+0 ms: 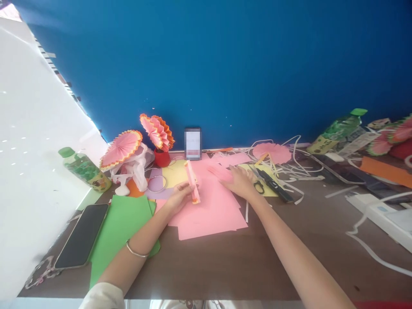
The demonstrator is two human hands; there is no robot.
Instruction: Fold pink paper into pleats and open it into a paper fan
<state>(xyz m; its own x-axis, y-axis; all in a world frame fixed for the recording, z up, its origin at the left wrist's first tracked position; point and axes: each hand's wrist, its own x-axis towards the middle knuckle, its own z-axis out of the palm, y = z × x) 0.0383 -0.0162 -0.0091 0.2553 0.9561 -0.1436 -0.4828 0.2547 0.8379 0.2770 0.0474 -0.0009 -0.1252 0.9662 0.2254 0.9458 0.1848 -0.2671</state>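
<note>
My left hand [179,195] is closed on a folded pink paper strip with an orange edge [192,181], held upright over a stack of pink paper sheets [212,214]. My right hand [237,180] lies flat with fingers stretched out on the pink sheets, touching a loose pink piece [219,171]. Just right of that hand lie scissors [259,182] and a black cutter [275,186] on a yellow sheet. A bangle is on my left wrist.
Green paper [122,227] and a dark phone [82,236] lie at left. Pleated pink-orange paper fans [120,148], a red pot [162,159], a standing phone [192,143] and a pink paper disc [272,152] line the blue wall. Green bottles [84,168] [337,131], white paper strips and a white power strip [380,212] crowd the sides.
</note>
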